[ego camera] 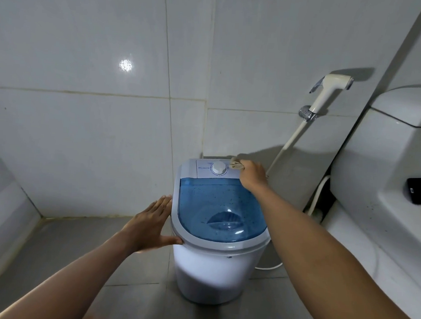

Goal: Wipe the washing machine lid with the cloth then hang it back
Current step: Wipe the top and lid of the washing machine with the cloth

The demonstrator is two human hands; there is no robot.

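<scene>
Risk first: my right hand [252, 174] pinches the cloth [235, 164] at the washer's far right corner, just beside the dial [219, 169], and I could nudge that dial. Cloth pokes out beyond my fingertips, pressed on the panel. Left hand [151, 223], flat and spread, braces the lid [220, 208] rim; spots unwiped.

Small plastic washing machine [217, 275]: white body, grey rim, translucent blue lid [217, 208] flecked with dark specks. Folded cloth [235, 164]: beige. Wall tiles [86, 117] pale grey-white; round control dial [219, 169] white.
</scene>
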